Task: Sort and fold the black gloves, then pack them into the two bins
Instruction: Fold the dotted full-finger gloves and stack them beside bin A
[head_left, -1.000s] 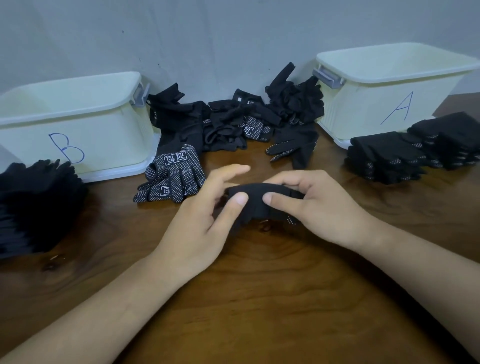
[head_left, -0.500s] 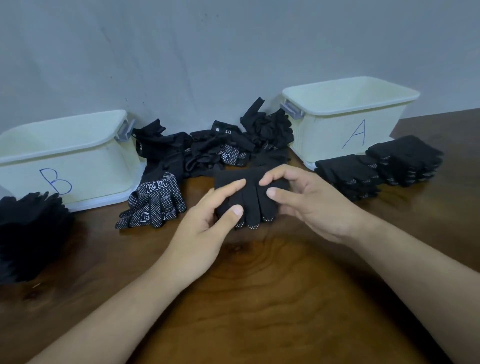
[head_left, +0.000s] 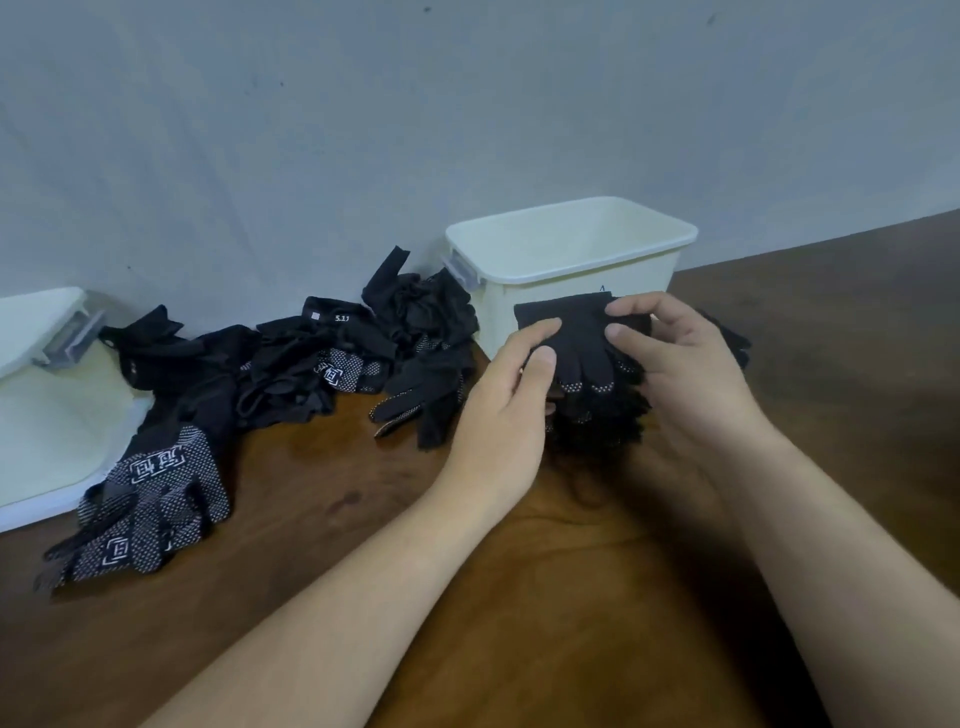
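Sorting partway — I'm pinching a folded glove (head_left: 574, 332) over its stack (head_left: 597, 426) with left hand (head_left: 506, 410) and right hand (head_left: 691, 374); loose heap (head_left: 311, 364) waiting, bin A (head_left: 571, 236) looking unfilled.

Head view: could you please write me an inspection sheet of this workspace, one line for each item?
Surface: brown wooden table.
Job's things: black glove held over a stack of folded gloves in front of the right bin; loose glove pile along the wall; dotted gloves beside the left bin.
Clutter: nothing seen.
Hands: left hand and right hand both pinch the black glove.
Cables: nothing seen.
Surroundings: grey wall behind.
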